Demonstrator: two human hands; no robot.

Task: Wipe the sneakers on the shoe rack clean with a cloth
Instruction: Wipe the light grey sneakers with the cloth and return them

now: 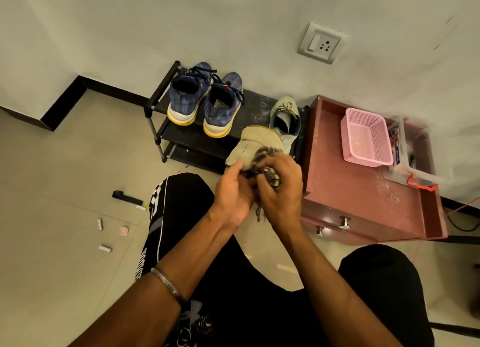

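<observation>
One beige sneaker [253,143] is held up in front of the shoe rack [166,105], left hand [235,188] gripping it, right hand [281,191] bunched round a striped cloth [271,176] pressed on it. Its mate [285,115] sits at the rack's right edge, two blue sneakers [205,100] toward the left. Bare tile floor [65,165] to the left, maroon drawer unit [363,198] with one pink basket [366,137] just beside on the right.
</observation>
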